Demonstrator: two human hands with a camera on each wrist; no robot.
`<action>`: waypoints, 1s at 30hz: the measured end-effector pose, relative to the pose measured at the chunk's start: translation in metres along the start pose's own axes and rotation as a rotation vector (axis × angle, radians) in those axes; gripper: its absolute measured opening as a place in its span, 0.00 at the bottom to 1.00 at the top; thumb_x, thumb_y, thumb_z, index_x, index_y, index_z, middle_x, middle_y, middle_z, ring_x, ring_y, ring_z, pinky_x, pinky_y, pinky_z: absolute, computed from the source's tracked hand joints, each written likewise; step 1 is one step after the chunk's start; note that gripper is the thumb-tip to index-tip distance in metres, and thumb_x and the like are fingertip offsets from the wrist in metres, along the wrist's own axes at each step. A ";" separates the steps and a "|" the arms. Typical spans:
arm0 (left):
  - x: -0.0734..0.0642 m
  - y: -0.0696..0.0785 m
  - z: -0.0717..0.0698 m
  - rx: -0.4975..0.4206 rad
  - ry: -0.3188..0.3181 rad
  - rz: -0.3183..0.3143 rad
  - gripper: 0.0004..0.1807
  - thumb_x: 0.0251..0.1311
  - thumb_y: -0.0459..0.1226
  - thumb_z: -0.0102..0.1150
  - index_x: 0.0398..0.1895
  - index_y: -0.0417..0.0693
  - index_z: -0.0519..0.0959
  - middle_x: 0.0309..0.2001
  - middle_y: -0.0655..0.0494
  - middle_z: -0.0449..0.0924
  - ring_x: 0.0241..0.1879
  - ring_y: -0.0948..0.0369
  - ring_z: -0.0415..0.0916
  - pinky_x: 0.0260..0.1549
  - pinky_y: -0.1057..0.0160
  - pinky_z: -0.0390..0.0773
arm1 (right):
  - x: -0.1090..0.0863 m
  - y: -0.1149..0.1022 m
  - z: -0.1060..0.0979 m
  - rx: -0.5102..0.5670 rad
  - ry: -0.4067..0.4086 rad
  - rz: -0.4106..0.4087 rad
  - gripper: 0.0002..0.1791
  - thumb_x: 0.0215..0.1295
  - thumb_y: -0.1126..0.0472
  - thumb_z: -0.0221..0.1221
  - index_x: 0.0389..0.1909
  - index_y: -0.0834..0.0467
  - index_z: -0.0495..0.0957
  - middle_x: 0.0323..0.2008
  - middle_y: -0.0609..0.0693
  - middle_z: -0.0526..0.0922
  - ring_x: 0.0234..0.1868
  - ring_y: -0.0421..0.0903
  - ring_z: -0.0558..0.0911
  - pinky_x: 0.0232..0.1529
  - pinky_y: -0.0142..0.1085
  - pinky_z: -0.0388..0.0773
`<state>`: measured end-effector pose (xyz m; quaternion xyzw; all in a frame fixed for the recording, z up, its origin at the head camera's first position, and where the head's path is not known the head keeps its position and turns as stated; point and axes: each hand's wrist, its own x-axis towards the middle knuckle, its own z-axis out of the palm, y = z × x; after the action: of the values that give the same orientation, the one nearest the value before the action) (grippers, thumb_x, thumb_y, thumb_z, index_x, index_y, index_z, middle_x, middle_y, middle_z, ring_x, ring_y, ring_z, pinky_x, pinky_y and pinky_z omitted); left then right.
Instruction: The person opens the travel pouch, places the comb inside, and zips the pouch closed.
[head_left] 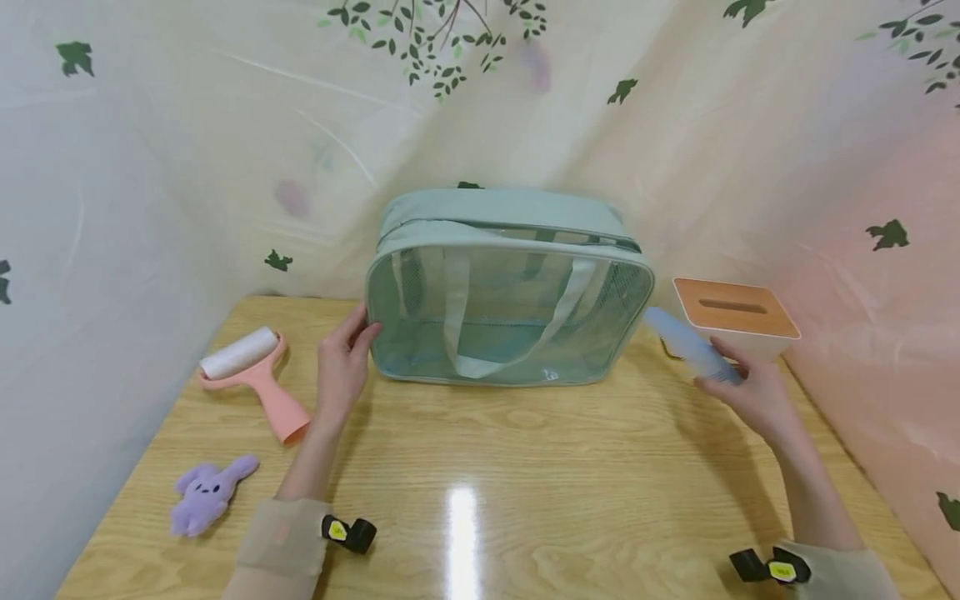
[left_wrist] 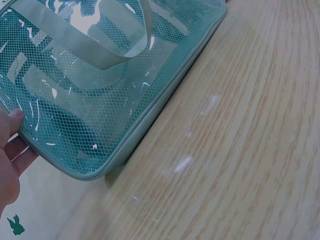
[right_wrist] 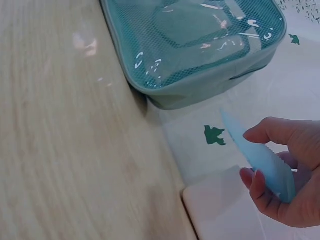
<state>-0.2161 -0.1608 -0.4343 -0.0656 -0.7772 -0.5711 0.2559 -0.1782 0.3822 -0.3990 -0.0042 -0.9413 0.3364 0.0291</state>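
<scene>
A mint-green toiletry bag with clear mesh-backed panels [head_left: 510, 333] stands upright at the back of the table, its top zip partly open. My left hand [head_left: 345, 358] pinches the bag's left edge, thumb on the front and fingers behind; the left wrist view shows this hand [left_wrist: 9, 155] at the bag's rim. To the right of the bag, my right hand [head_left: 757, 387] holds a long light-blue object [head_left: 686, 342] above the table. In the right wrist view that object [right_wrist: 262, 162] tapers at one end and has a finely ridged edge. Its exact kind is unclear.
A white tissue box with a wooden lid [head_left: 738, 312] stands at the back right, just behind the right hand. On the left lie a pink lint roller [head_left: 266, 387] and a small purple plush toy [head_left: 204, 497]. Printed cloth [head_left: 247, 150] hangs behind the table.
</scene>
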 end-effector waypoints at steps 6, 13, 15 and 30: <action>0.000 0.001 0.001 0.006 0.001 0.006 0.21 0.72 0.29 0.57 0.67 0.46 0.79 0.59 0.41 0.84 0.45 0.80 0.77 0.44 0.84 0.76 | 0.007 -0.014 -0.007 0.103 0.108 0.034 0.42 0.68 0.51 0.67 0.79 0.55 0.61 0.69 0.73 0.70 0.47 0.27 0.72 0.35 0.17 0.73; -0.001 0.000 0.000 0.003 0.002 0.000 0.21 0.73 0.31 0.57 0.67 0.46 0.79 0.59 0.40 0.84 0.45 0.80 0.77 0.43 0.84 0.75 | 0.017 -0.032 -0.017 0.174 0.227 0.038 0.41 0.67 0.52 0.69 0.78 0.49 0.64 0.70 0.50 0.73 0.48 0.24 0.70 0.38 0.15 0.72; -0.001 0.000 0.000 0.006 0.003 0.003 0.20 0.73 0.32 0.58 0.66 0.44 0.79 0.58 0.40 0.85 0.44 0.80 0.76 0.42 0.84 0.75 | 0.020 -0.038 -0.021 0.218 0.255 0.030 0.41 0.66 0.55 0.70 0.78 0.49 0.64 0.72 0.42 0.72 0.52 0.25 0.71 0.41 0.14 0.71; 0.000 -0.001 0.001 -0.011 0.000 0.002 0.20 0.73 0.32 0.57 0.67 0.45 0.79 0.60 0.40 0.84 0.44 0.82 0.76 0.43 0.85 0.75 | 0.042 -0.097 -0.042 0.786 0.229 -0.098 0.43 0.63 0.64 0.70 0.78 0.46 0.65 0.77 0.52 0.66 0.65 0.41 0.75 0.43 0.21 0.83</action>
<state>-0.2170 -0.1602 -0.4356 -0.0676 -0.7742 -0.5750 0.2560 -0.2170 0.3349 -0.3029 0.0148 -0.7309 0.6659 0.1489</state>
